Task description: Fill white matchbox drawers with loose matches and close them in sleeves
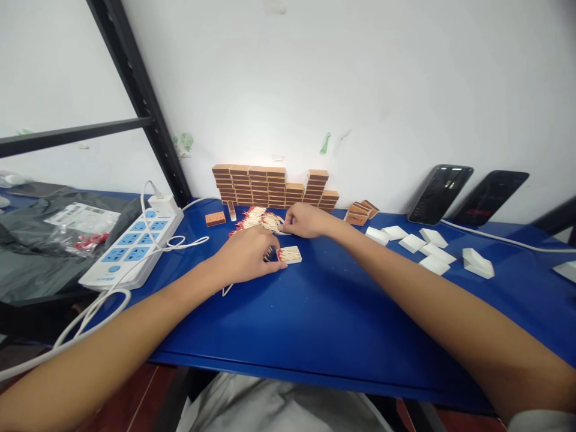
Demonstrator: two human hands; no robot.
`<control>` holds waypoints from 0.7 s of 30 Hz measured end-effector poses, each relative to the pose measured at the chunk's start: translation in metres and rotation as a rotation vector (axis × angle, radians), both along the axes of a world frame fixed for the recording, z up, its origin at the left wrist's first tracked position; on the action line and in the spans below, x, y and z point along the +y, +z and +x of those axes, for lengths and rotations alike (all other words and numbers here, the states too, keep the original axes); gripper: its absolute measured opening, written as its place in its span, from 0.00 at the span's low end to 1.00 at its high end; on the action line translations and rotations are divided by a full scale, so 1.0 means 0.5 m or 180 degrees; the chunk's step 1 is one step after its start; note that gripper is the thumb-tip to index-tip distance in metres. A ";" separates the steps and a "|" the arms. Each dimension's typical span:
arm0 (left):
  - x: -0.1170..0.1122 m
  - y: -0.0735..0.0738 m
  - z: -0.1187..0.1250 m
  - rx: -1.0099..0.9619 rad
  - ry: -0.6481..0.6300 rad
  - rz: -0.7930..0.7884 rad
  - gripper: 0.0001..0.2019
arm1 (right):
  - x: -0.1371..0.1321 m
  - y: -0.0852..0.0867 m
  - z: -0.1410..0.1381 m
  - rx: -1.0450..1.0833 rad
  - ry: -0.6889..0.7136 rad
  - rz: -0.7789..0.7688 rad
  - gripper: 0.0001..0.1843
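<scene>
My left hand (249, 255) is curled at the left end of a small white matchbox tray (296, 260), thumb on its near side and fingers at the far side. Red-tipped matches (288, 254) lie inside that tray, their heads toward my left hand. Just beyond, a loose heap of matches (257, 217) spreads over the table, partly covered by my hands. My right hand (303, 220) is at the heap's right edge, fingertips pinched on matches. More matches show dimly under my left palm, and a few stray ones (227, 290) stick out below it.
Stacked brown matchbox sleeves (252, 186) stand along the wall behind the heap. An orange matchbox sleeve (215, 218) lies left, several sleeves (359, 213) right. White trays (434, 252) are scattered at right near two phones (441, 193). A power strip (135, 246) with white cables stands left.
</scene>
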State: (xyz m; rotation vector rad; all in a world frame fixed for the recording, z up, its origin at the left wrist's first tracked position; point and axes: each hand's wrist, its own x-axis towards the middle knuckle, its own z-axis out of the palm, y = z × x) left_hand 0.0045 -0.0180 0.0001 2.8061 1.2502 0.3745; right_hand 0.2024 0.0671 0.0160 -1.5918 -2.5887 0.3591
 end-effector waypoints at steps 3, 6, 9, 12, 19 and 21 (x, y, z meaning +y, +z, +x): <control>-0.001 -0.001 0.000 -0.0057 0.0001 0.0012 0.17 | -0.004 0.010 0.005 -0.0123 0.0249 -0.0140 0.14; 0.000 -0.002 -0.001 -0.0055 0.0006 0.0011 0.17 | -0.007 0.017 0.007 -0.0158 0.0375 -0.0344 0.10; 0.001 -0.004 -0.002 -0.0013 0.0004 0.0014 0.17 | -0.008 0.017 0.007 -0.0218 0.0504 -0.0462 0.10; 0.001 -0.003 -0.002 -0.0008 -0.0011 0.0003 0.17 | -0.009 0.015 0.005 -0.0214 0.0656 -0.0511 0.11; -0.003 0.002 0.003 -0.0019 0.0041 -0.0051 0.17 | -0.012 -0.002 -0.007 0.0043 0.0501 0.0129 0.07; -0.002 0.002 0.002 -0.0009 0.0017 -0.0048 0.17 | -0.011 -0.006 -0.007 0.0026 0.0435 0.0165 0.08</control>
